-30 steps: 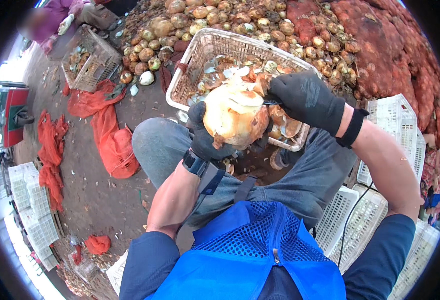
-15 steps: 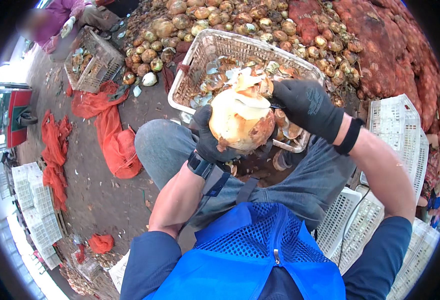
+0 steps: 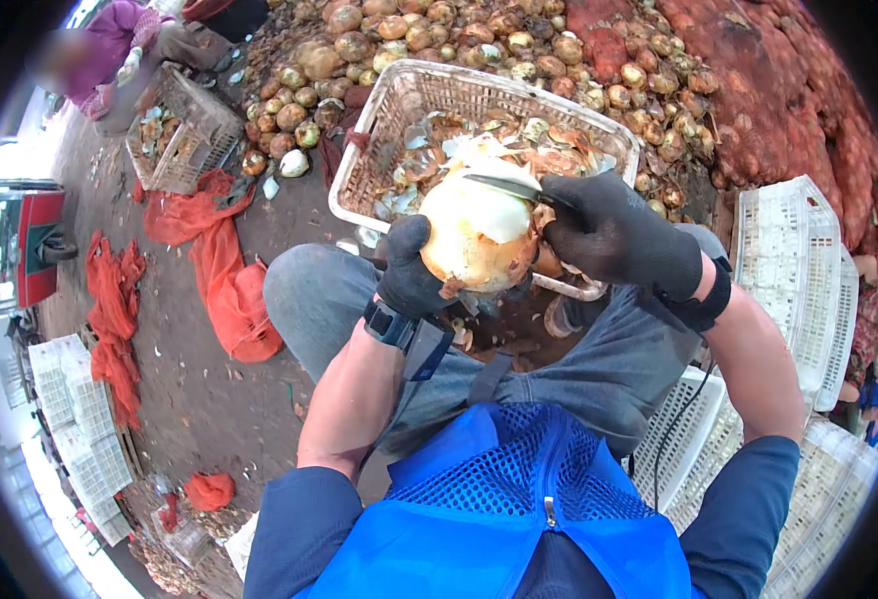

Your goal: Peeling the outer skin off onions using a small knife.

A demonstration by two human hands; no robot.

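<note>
A large, partly peeled onion (image 3: pixel 464 250) rests in my gloved left hand (image 3: pixel 411 268), its fingers wrapped around the left and underside. Pale flesh shows across the top, and brown skin still clings to the lower part and right edge. My gloved right hand (image 3: pixel 613 232) is closed on a small knife (image 3: pixel 504 186); its handle is hidden in the fist. The blade lies across the onion's upper side, pointing left. Beneath and beyond the onion stands a dirty white plastic crate (image 3: pixel 361 165), holding loose onion peels (image 3: pixel 421 165).
A heap of onions (image 3: pixel 354 45) lies beyond the crate, beside red mesh sacks (image 3: pixel 788 110). White crates (image 3: pixel 788 260) stand at right, others (image 3: pixel 74 399) at left. Empty red netting (image 3: pixel 229 290) lies on the floor. A person (image 3: pixel 109 45) sits at far left near another crate (image 3: pixel 194 140).
My right hand has turned, and the knife blade now shows over the onion's top. A loose flap of skin above the onion is gone, and more pale flesh is bare.
</note>
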